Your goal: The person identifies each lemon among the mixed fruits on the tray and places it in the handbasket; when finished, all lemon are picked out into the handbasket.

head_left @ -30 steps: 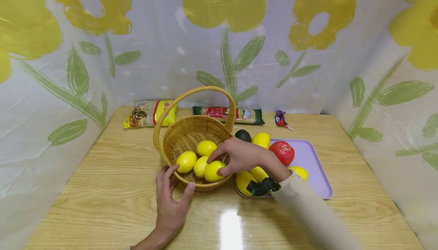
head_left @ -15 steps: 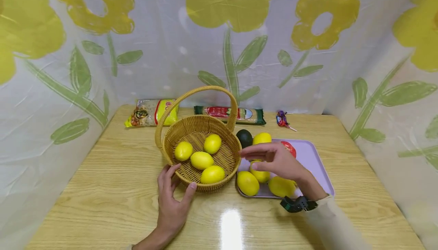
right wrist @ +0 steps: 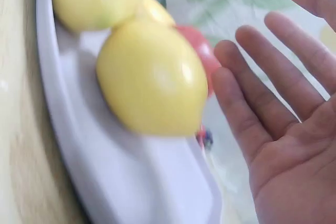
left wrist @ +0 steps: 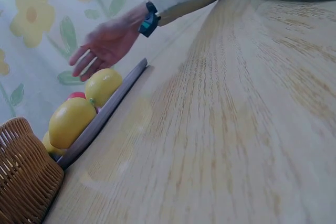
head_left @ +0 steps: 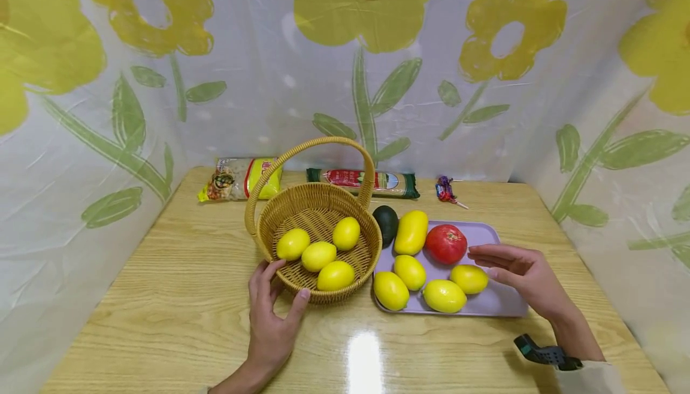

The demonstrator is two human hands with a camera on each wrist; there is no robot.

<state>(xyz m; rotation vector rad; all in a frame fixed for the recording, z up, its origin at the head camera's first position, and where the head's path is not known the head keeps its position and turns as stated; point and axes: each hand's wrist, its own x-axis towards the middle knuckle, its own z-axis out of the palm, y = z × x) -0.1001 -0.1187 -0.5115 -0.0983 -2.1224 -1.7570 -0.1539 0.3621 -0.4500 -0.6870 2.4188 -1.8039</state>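
My left hand (head_left: 272, 319) holds the near left rim of a wicker basket (head_left: 309, 193), thumb at the front and fingertips at the rim. Several lemons (head_left: 318, 256) lie inside it. My right hand (head_left: 530, 277) hovers with fingers extended over the right side of a lilac tray (head_left: 504, 301), holding nothing. Its thumb is close to the rightmost lemon (head_left: 469, 278), and its fingertips point toward a red pomegranate (head_left: 446, 244). In the right wrist view, a gap shows between the fingers and the nearest lemon (right wrist: 152, 80). The left wrist view does not show the left hand.
More lemons (head_left: 444, 296) and a yellow mango (head_left: 411, 233) lie on the tray. A dark avocado (head_left: 386, 225) sits between basket and tray. Behind stand a yellow-labelled food bag (head_left: 239, 179), a green-ended packet (head_left: 388, 183) and lollipops (head_left: 445, 189). The basket handle (head_left: 323, 141) arches upright.
My right hand has let go of a lemon in the basket and moved right to the tray's far side. The lemons in the basket have rolled and shifted. My left hand has stayed put.
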